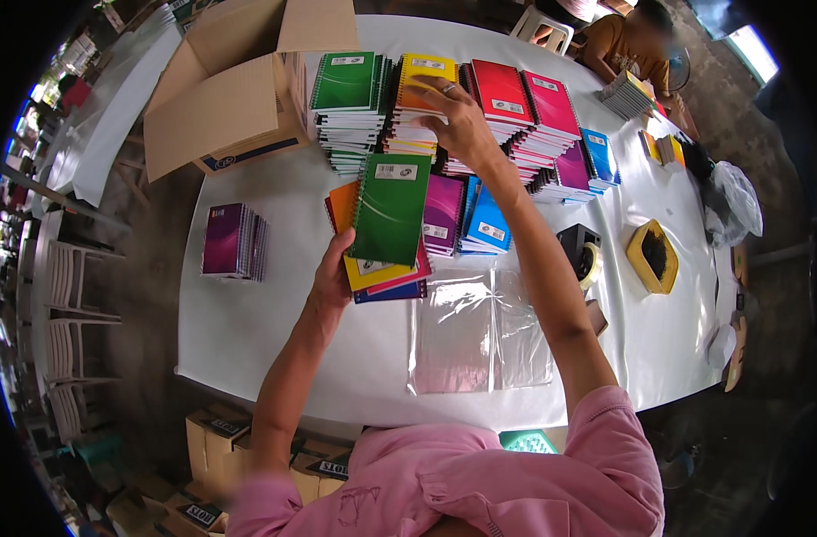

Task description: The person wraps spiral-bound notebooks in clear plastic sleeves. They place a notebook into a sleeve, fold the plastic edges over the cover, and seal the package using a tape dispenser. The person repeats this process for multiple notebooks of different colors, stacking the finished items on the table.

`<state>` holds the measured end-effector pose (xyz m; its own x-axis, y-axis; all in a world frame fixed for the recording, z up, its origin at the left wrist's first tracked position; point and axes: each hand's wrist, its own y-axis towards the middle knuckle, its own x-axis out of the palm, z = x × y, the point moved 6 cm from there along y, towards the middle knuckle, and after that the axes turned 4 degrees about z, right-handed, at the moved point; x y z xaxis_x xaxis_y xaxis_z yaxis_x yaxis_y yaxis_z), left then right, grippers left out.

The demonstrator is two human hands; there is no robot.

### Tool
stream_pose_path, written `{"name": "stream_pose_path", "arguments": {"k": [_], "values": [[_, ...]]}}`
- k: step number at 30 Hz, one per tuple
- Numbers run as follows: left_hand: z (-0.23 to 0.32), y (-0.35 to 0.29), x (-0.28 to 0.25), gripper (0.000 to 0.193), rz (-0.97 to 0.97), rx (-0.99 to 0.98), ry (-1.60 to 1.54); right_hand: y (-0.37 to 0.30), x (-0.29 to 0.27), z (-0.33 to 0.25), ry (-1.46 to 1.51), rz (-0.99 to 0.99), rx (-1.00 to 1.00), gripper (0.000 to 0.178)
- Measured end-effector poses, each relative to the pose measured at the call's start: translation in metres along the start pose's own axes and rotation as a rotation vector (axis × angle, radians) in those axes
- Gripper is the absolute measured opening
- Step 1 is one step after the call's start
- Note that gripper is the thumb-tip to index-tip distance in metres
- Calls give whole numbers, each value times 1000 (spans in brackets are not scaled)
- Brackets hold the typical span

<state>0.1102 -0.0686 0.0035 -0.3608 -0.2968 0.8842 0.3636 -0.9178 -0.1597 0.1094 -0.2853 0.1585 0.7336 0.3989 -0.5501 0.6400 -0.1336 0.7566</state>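
My left hand [335, 268] grips a fanned bundle of spiral notebooks, its thumb along the edge. A green notebook [390, 210] lies on top of the bundle, with orange, yellow, red and blue-purple covers showing beneath it. My right hand [466, 130] is stretched over the stack of yellow notebooks [417, 68], fingers apart and bent; whether the fingertips touch the top cover I cannot tell. Beside that stack stand green notebooks [344, 82] on the left and red notebooks [503, 94] on the right. Purple notebooks [441, 208] and blue notebooks [487, 219] sit nearer me.
An open cardboard box [225, 112] stands at the far left, above a small purple notebook stack [225, 240]. Clear plastic sleeves [453, 331] lie before me. Right of them are a tape dispenser [591, 261] and a yellow container [643, 255]. Another person [605, 45] sits at the far right.
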Motion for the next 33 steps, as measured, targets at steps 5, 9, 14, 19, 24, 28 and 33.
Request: {"name": "stream_pose_path", "arguments": {"k": [5,9,14,19,24,28,33], "values": [[4,24,-13,49,177,90,-14,-8,-2,15,-332,-142,118,29],[-6,34,-17,53,225,78,-14,3,-53,1,111,15,130,28],[-24,46,-17,62,93,24,-84,-2,-63,-24,782,-417,106,37],[-38,52,-3,60,7,-51,-77,-31,-47,12,432,-298,164,44],[-45,63,8,55,102,-25,-24,-52,-77,69,-564,-26,113,37],[-50,74,8,59,129,-14,-15,-49,-88,69,-492,-72,50,28],[-69,91,1,61,87,-82,-48,-47,-99,60,-488,-13,-32,20]]}}
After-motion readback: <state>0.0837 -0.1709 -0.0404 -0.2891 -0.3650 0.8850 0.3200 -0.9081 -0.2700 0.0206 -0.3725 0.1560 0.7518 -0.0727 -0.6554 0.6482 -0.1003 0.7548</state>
